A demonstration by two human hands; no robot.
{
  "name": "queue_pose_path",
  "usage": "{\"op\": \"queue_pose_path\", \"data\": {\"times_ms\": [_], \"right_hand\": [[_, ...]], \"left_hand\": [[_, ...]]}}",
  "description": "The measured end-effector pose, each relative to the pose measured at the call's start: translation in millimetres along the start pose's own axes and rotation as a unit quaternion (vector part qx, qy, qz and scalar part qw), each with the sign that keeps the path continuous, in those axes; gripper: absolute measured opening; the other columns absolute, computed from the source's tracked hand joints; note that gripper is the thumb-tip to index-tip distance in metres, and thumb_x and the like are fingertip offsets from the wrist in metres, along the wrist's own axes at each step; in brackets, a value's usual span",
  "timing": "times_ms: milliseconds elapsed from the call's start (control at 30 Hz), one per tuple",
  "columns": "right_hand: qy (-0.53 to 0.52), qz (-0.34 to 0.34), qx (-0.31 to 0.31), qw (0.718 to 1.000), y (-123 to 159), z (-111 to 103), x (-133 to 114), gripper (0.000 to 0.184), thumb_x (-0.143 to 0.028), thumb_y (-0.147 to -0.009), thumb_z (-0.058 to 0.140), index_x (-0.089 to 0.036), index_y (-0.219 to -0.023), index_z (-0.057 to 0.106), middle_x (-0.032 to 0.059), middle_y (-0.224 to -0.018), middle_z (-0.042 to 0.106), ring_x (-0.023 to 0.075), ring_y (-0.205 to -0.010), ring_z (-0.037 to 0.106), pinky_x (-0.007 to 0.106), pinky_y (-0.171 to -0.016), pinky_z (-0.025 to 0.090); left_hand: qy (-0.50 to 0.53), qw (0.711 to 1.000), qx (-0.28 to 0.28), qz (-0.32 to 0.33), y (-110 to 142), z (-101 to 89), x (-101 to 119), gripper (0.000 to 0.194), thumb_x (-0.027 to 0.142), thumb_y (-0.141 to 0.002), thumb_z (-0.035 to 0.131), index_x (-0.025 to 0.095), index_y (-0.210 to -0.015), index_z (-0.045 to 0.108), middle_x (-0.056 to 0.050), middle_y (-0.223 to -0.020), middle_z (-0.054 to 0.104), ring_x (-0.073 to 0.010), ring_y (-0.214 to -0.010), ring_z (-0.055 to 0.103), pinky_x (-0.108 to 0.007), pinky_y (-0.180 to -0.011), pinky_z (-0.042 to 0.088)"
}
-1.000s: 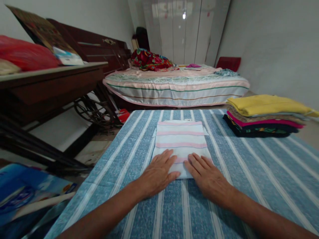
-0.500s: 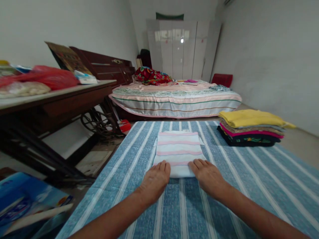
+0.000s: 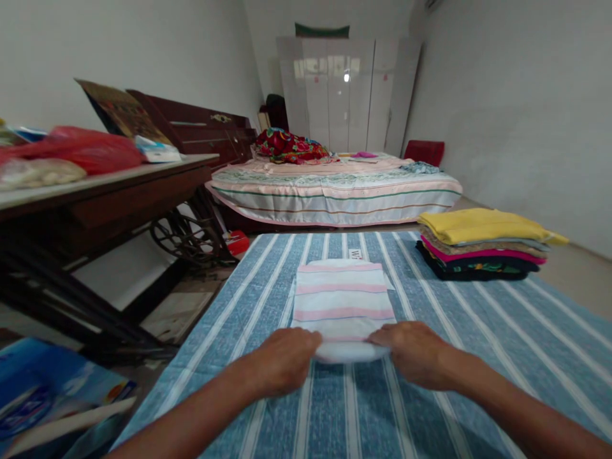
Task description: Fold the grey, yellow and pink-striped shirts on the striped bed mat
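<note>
A folded garment [image 3: 343,296], white with pink stripes and thin dark lines, lies on the blue-and-white striped cloth [image 3: 248,299] in front of me. My left hand [image 3: 291,360] is closed on its near left corner, thumb and fingers pinched together. At the near right corner my right hand [image 3: 415,354] grips it in the same way. Between the hands the near edge is slightly raised and blurred. The garment's exact kind cannot be made out.
To the right stands a stack of folded clothes [image 3: 482,245], yellow on top. A sewing-machine table [image 3: 182,164] with a red plastic bag [image 3: 95,150] is at the left. A blue printed package [image 3: 52,382] lies lower left. Beyond is a bed [image 3: 335,197].
Both hands have gone from lying flat on the garment to gripping its near corners. The near edge has come up slightly and toward me.
</note>
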State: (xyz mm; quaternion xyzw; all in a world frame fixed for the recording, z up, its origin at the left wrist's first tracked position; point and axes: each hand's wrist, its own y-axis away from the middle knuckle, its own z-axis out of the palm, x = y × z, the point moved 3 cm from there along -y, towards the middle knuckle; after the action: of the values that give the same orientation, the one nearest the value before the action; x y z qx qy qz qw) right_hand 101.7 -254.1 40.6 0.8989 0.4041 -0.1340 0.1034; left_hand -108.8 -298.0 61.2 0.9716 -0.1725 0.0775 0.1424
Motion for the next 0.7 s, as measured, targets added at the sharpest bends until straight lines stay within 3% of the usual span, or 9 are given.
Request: {"op": "queue_pose_path", "data": {"times_ms": [100, 167, 233, 300, 400, 533, 700], "right_hand": [[-0.148, -0.050, -0.087, 0.984, -33.1, -43.3, 31.8, 0.025, -0.003, -0.065, 0.048, -0.018, -0.074, 0.066, -0.0026, -0.068, 0.064, 0.0147, -0.067, 0.060, 0.021, -0.062, 0.043], [-0.180, -0.046, -0.087, 0.979, -65.1, -64.8, 59.9, 0.017, -0.010, -0.069, 0.055, -0.017, -0.078, 0.068, -0.0041, -0.070, 0.064, 0.0131, -0.068, 0.060, 0.019, -0.062, 0.043], [-0.266, 0.031, -0.026, 0.963, -99.0, -71.9, 90.9, 0.013, -0.018, -0.070, 0.061, -0.015, -0.080, 0.069, -0.0030, -0.068, 0.064, 0.0121, -0.062, 0.058, 0.019, -0.056, 0.043], [-0.300, 0.150, 0.077, 0.939, -125.1, -63.2, 119.7, 0.019, -0.018, -0.069, 0.065, -0.015, -0.087, 0.068, -0.0025, -0.063, 0.063, 0.0110, -0.053, 0.055, 0.018, -0.048, 0.041], [-0.291, 0.224, 0.137, 0.920, -143.8, -31.2, 144.2, 0.019, -0.015, -0.070, 0.063, -0.011, -0.088, 0.067, -0.0027, -0.052, 0.058, 0.0108, -0.042, 0.050, 0.019, -0.041, 0.038], [-0.285, 0.236, 0.177, 0.912, -140.3, -3.4, 158.0, 0.016, -0.018, -0.074, 0.061, -0.013, -0.089, 0.066, -0.0023, -0.056, 0.060, 0.0102, -0.043, 0.051, 0.019, -0.040, 0.039], [-0.240, 0.236, 0.233, 0.912, -135.9, -3.3, 164.3, 0.015, -0.019, -0.074, 0.063, -0.015, -0.088, 0.067, -0.0016, -0.063, 0.063, 0.0107, -0.050, 0.055, 0.019, -0.045, 0.038]], "left_hand": [[0.123, 0.991, -0.043, 0.019, -36.2, -46.1, -27.1, 0.016, 0.012, -0.062, 0.048, 0.020, -0.060, 0.061, 0.001, -0.059, 0.062, -0.0167, -0.057, 0.056, -0.024, -0.054, 0.041], [0.187, 0.981, -0.043, 0.000, -68.0, -66.7, -54.1, 0.007, 0.019, -0.058, 0.056, 0.019, -0.053, 0.060, 0.003, -0.051, 0.056, -0.0139, -0.051, 0.051, -0.022, -0.048, 0.036], [0.262, 0.963, 0.010, -0.062, -99.6, -74.2, -85.6, 0.006, 0.024, -0.054, 0.062, 0.018, -0.056, 0.064, 0.003, -0.052, 0.057, -0.0138, -0.052, 0.052, -0.022, -0.048, 0.037], [0.277, 0.950, 0.073, -0.121, -124.9, -67.9, -113.5, 0.012, 0.027, -0.052, 0.064, 0.018, -0.060, 0.066, 0.002, -0.052, 0.058, -0.0151, -0.052, 0.054, -0.023, -0.048, 0.038], [0.253, 0.944, 0.148, -0.153, -146.3, -45.6, -138.9, 0.016, 0.030, -0.053, 0.065, 0.016, -0.062, 0.065, 0.002, -0.052, 0.058, -0.0169, -0.057, 0.057, -0.024, -0.051, 0.041], [0.225, 0.933, 0.237, -0.150, -150.2, -25.6, -150.1, 0.028, 0.037, -0.061, 0.063, 0.015, -0.078, 0.067, -0.001, -0.070, 0.065, -0.0180, -0.074, 0.062, -0.024, -0.063, 0.045], [0.169, 0.929, 0.297, -0.144, -151.4, -25.5, -148.8, 0.035, 0.037, -0.066, 0.062, 0.014, -0.092, 0.066, -0.004, -0.080, 0.067, -0.0200, -0.080, 0.062, -0.028, -0.071, 0.047]]}}
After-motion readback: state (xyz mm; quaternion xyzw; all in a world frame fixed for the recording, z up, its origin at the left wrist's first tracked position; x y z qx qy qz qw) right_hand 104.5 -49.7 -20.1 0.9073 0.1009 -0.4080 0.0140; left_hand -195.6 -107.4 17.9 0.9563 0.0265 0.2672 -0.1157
